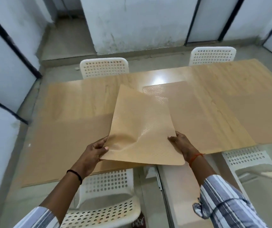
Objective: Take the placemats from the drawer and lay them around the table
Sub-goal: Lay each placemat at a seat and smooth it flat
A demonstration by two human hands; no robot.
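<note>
You have a tan placemat held out in front of you above the near edge of the wooden surface, its long axis running away from you toward the far side, so it lies dead ahead of both hands and equally near to each. Your left hand pinches the near left corner, thumb on top and fingers curled underneath, and the sheet buckles into a soft dent just beside that grip. Your right hand holds the right edge, fingers tucked behind and the thumb tip on the mat's face; that grip looks lighter, but it is closed on the mat. The near edge hangs just past the edge of the surface, over the white perforated chair below you, while the far end tilts up and is not yet lying flat. A second placemat already rests on the surface beyond and to the right, its near left part hidden behind the one you hold. The coming move likely turns on lowering the mat straight forward and down, square to the near edge.
</note>
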